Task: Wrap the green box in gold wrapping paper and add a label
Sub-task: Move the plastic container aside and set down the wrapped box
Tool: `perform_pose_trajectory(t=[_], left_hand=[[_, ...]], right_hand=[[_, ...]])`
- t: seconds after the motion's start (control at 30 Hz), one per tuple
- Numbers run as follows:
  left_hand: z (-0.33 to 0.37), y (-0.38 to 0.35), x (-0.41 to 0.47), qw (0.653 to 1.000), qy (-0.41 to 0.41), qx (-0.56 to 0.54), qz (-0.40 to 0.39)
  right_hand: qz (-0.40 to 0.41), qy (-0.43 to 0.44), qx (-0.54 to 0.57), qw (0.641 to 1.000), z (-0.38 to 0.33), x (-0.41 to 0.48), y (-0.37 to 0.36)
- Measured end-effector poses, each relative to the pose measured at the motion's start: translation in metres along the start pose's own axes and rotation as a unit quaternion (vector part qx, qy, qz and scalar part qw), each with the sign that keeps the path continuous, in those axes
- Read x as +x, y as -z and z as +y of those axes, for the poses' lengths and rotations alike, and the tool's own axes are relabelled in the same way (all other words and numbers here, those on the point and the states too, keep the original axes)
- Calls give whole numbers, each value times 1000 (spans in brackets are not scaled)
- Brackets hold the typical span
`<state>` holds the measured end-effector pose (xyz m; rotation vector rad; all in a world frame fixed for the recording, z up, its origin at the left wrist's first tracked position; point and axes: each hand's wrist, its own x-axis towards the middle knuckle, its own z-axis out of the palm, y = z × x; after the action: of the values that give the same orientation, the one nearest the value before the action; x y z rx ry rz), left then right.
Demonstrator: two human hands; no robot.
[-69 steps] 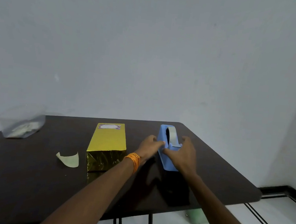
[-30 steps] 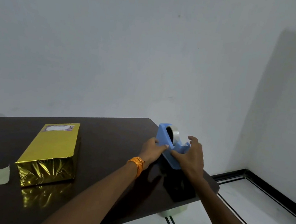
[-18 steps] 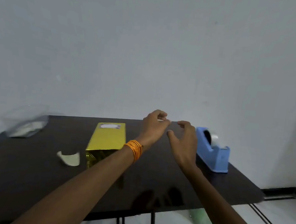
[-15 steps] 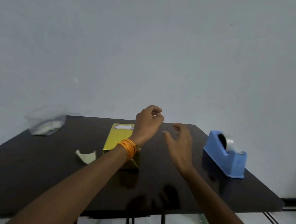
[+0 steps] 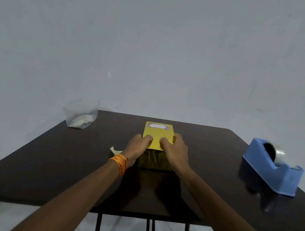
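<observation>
The box (image 5: 158,134), wrapped in gold paper, lies lengthwise in the middle of the dark table (image 5: 63,164). A white label (image 5: 157,125) with a purple border sits at the far end of its top face. My left hand (image 5: 137,148) clasps the box's near left corner, fingertips on top. My right hand (image 5: 176,149) clasps the near right corner the same way. The fingertips of both hands press on the top close to the front edge. Any tape under them is not visible.
A blue tape dispenser (image 5: 272,171) stands near the table's right edge. A clear plastic container (image 5: 81,115) with white scraps sits at the back left. A pale paper scrap (image 5: 115,150) lies left of the box, partly behind my left wrist.
Both hands left the tape dispenser, crossed above the table with fingers pinched, and came down onto the gold box. The view swung back so the box is centred.
</observation>
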<state>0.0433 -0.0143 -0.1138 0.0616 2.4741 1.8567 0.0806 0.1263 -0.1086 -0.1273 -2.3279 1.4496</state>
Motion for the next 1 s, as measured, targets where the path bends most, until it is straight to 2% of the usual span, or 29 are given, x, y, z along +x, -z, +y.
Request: perform_pose_trajectory(t=[0.2, 0.5, 0.77, 1.0], left_hand=[[0, -3, 48, 1000, -19, 7, -1], [-7, -3, 167, 999, -21, 22, 31], [2, 6, 182, 1000, -8, 15, 0], [23, 21, 174, 995, 50, 59, -70]], right_hand=[[3, -7, -13, 1000, 14, 47, -16], [14, -6, -25, 1000, 36, 160, -65], [-20, -24, -25, 999, 32, 179, -75], [-100, -73, -68, 990, 15, 178, -60]])
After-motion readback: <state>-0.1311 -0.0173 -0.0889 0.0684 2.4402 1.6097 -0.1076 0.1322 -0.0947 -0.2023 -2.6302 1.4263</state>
